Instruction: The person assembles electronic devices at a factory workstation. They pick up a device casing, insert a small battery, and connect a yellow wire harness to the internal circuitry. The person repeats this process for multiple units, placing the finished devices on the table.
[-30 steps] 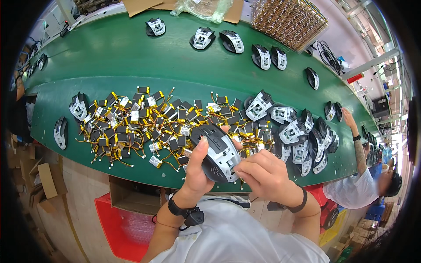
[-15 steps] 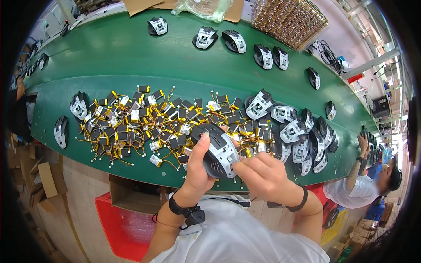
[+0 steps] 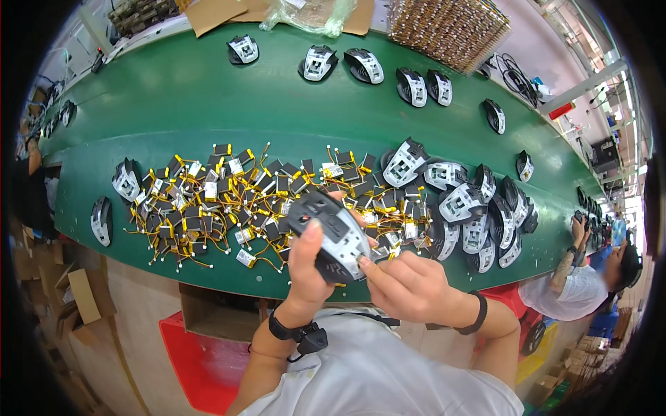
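Observation:
My left hand (image 3: pixel 309 270) is wrapped round a black and white computer mouse (image 3: pixel 347 239), holding it tilted above the front of the green bench. The mouse's pale underside faces up, with openings in it. At the mouse's right end, my right hand (image 3: pixel 409 284) is closed, thumb and forefinger pinched together against the white part. Whatever is between those fingertips is too small to make out. Behind the held mouse spreads a loose heap of small battery packs (image 3: pixel 210 191) with yellow tape and thin wires.
A pile of similar mice (image 3: pixel 463 204) lies on the right of the bench (image 3: pixel 208 104); others stand in a row farther back. Beyond them is a stack of brown trays (image 3: pixel 447 31). A red crate (image 3: pixel 184 353) sits below the front edge. A co-worker (image 3: pixel 576 288) handles mice at far right.
The held mouse and both hands have shifted slightly left in the view. My right fingertips stay at the mouse's end. The whole scene has turned a little with my head.

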Tool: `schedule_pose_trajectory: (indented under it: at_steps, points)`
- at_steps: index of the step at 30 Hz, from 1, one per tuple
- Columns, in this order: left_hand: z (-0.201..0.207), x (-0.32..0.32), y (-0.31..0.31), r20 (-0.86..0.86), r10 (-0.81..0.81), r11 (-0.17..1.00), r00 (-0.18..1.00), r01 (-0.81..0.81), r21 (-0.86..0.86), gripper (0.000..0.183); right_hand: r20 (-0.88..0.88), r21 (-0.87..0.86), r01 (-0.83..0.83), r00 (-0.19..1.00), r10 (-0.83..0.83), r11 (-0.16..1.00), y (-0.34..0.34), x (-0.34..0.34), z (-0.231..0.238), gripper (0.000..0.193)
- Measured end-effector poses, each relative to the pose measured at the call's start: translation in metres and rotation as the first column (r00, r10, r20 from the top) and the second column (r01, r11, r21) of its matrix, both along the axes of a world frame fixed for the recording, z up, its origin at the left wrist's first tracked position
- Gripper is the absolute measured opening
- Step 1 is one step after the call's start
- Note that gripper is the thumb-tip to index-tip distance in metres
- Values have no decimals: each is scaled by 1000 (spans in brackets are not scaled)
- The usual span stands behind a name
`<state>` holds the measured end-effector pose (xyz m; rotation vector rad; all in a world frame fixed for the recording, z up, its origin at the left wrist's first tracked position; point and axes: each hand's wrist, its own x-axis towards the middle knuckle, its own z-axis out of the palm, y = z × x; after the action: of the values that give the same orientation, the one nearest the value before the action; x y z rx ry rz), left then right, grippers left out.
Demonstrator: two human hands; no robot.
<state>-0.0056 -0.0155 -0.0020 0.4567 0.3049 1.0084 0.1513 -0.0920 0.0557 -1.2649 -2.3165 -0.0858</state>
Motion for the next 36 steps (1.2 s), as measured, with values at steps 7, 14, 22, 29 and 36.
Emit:
schedule_pose_trajectory:
  at_steps: [7, 14, 22, 29, 36]
  points:
    - [8, 3, 1, -180, 128, 952, 975, -69, 299, 96, -788, -588, -252, 392, -475, 768, -3, -8, -18, 31]
    - [10, -1, 3, -104, 146, 949, 984, -110, 294, 97, -708, -684, -497, 275, -651, 533, 8, -8, -16, 13]
    - [12, -5, 2, -64, 126, 962, 990, -106, 250, 108, -678, -689, -538, 243, -693, 486, 13, -11, -12, 19]
    - [14, -2, -1, -141, 137, 958, 980, -94, 270, 105, -701, -671, -542, 244, -670, 505, 11, -8, -20, 19]
    - [12, -1, -3, -144, 104, 954, 984, -58, 293, 106, -695, -651, -561, 170, -699, 511, 7, -9, -28, 18]
